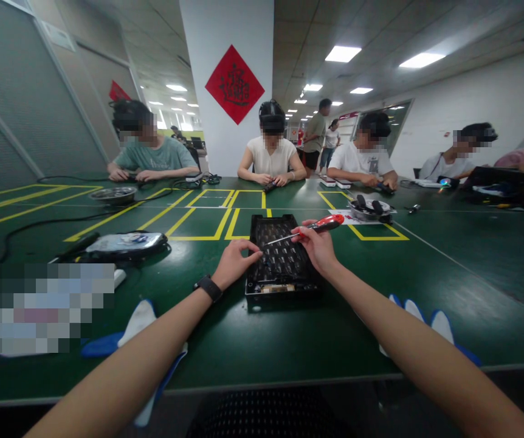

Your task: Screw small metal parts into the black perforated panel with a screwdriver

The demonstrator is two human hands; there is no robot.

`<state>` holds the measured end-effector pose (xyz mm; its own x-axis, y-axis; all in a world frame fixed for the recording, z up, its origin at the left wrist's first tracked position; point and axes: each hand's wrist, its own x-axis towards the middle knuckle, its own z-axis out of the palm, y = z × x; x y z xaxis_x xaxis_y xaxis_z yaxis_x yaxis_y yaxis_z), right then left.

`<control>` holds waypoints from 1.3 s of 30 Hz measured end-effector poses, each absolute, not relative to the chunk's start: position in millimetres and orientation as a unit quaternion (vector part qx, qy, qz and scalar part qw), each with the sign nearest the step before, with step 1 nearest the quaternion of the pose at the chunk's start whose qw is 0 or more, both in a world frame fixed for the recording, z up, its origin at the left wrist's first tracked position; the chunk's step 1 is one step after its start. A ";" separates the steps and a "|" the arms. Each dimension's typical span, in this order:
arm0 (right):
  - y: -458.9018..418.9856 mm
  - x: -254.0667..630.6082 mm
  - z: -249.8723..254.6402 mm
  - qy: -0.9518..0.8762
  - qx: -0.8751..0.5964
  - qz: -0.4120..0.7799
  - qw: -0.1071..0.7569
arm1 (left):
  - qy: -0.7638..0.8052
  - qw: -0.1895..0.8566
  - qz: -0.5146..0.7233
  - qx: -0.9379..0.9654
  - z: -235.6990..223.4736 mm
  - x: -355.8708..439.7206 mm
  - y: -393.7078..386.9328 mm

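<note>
A black rectangular device (pixel 280 258) with a ribbed, grid-like top lies flat on the green table (pixel 253 340) in front of me. My right hand (pixel 317 244) is closed on a screwdriver (pixel 310 229) with a red handle, its metal shaft pointing left and down over the device. My left hand (pixel 235 263), with a black watch on the wrist, rests at the device's left edge. Its fingers are curled and pinched together near the screwdriver's tip; what they hold, if anything, is too small to make out.
White and blue gloves (pixel 134 331) (pixel 430 322) lie under my forearms. A bagged item (pixel 123 243) and cables lie to the left, a metal bowl (pixel 112 194) farther back, a parts tray (pixel 371 210) at right. Several people sit working across the table.
</note>
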<state>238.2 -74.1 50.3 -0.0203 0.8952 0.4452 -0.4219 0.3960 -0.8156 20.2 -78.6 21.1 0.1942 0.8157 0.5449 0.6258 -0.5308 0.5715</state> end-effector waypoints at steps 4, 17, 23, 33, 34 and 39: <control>-74.8 239.0 50.0 -0.525 -0.233 0.505 0.644 | 0.472 0.102 0.418 0.770 22.2 21.4 -80.0; -80.0 238.0 52.8 -0.550 -0.252 0.490 0.628 | 0.472 0.070 0.415 0.775 22.0 22.8 -81.0; -79.5 237.9 51.6 -0.548 -0.243 0.493 0.630 | 0.475 0.060 0.410 0.776 21.7 23.0 -81.0; -80.1 237.8 51.6 -0.546 -0.248 0.496 0.628 | 0.477 0.051 0.402 0.780 23.5 23.5 -83.0; -79.7 237.8 51.2 -0.548 -0.249 0.494 0.627 | 0.475 0.048 0.401 0.782 23.6 23.3 -83.2; -80.6 235.5 51.2 -0.576 -0.259 0.470 0.616 | 0.452 0.028 0.387 0.803 24.1 20.9 -82.8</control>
<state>235.5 -80.6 51.2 -0.1070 0.8781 0.4663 -0.2809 0.4232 -0.8614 20.9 -82.8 24.1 0.2917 0.7475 0.5967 0.7047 -0.5898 0.3943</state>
